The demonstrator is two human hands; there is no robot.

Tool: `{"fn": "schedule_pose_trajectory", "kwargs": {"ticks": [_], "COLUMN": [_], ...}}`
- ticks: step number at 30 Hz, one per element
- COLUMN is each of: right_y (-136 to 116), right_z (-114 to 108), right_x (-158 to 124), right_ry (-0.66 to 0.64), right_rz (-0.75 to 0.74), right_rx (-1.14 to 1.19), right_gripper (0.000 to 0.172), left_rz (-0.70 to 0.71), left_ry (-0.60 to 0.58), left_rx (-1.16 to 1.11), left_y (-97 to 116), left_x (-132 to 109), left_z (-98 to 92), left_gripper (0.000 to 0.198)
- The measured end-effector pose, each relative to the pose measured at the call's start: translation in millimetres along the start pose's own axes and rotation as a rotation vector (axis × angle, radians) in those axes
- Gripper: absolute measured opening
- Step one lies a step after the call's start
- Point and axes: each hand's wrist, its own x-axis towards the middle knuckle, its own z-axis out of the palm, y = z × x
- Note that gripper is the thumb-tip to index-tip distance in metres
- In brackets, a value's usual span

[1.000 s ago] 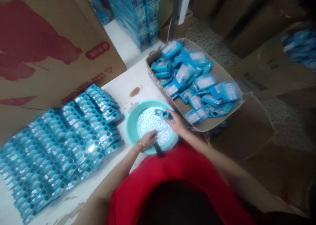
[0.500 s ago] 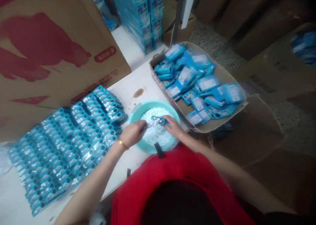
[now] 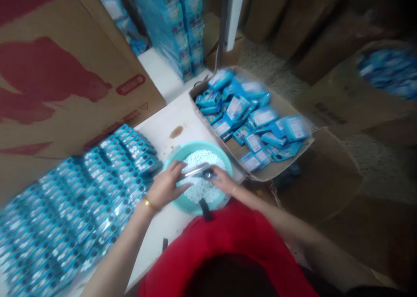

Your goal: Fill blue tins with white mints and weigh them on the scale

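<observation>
A teal basin [image 3: 177, 154] full of small white pellets [image 3: 202, 189] sits on the white table in front of me. Over it both hands grip one small blue packet [image 3: 196, 171]. My left hand [image 3: 166, 185] is closed on its left end, a gold bracelet on that wrist. My right hand [image 3: 223, 181] is closed on its right end. The packet looks blurred and shiny.
Rows of blue packets [image 3: 74, 201] lie on the table to the left, before a big cardboard box [image 3: 65, 71] with red print. An open carton [image 3: 283, 166] of loose blue packets stands to the right. Stacked blue boxes [image 3: 176, 23] stand behind. More cartons lie on the floor.
My left hand rose out of the pellets and took hold of the packet's left end. My right hand brought the packet to the basin's middle. The camera swung a little.
</observation>
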Motion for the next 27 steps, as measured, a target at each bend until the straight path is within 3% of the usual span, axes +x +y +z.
{"fn": "schedule_pose_trajectory", "kwargs": {"ticks": [2, 4, 7, 10, 12, 13, 15, 17, 20, 22, 27], "right_y": [-12, -24, -32, -25, -14, -8, 4, 17, 29, 27, -2], "right_z": [6, 10, -5, -60, -112, -138, -180, -199, -191, -177, -165], "right_x": [2, 9, 34, 80, 117, 134, 164, 185, 200, 198, 171], "right_ry": [-0.014, -0.036, -0.049, 0.203, 0.459, 0.55, 0.614, 0.521, 0.372, 0.312, 0.289], "right_rz": [-0.009, -0.047, -0.132, -0.136, -0.03, 0.045, 0.225, 0.357, 0.433, 0.384, 0.224], "right_rx": [0.04, 0.056, -0.023, -0.271, -0.466, -0.553, -0.704, -0.803, -0.868, -0.9, -0.804], "right_gripper": [0.036, 0.035, 0.048, 0.049, 0.04, 0.044, 0.057, 0.066, 0.071, 0.07, 0.06], "left_rz": [0.059, 0.081, 0.076, 0.002, -0.095, -0.15, -0.264, -0.371, -0.501, -0.55, -0.652], "left_ry": [0.019, -0.015, 0.05, 0.308, 0.457, 0.507, 0.538, 0.486, 0.311, 0.211, 0.188], "left_rx": [-0.116, -0.176, -0.22, -0.18, -0.115, -0.08, -0.016, 0.033, 0.074, 0.07, 0.075], "left_y": [-10, -16, -26, -48, -68, -79, -97, -111, -132, -145, -168], "left_x": [5, 9, 2, -15, -28, -33, -43, -52, -61, -61, -52], "left_z": [14.6, 24.7, 24.5, 12.9, 5.7, 3.1, 0.6, 2.7, 15.7, 29.5, 57.9], "left_gripper": [0.047, 0.031, 0.021, 0.024, 0.026, 0.027, 0.029, 0.03, 0.027, 0.025, 0.031]}}
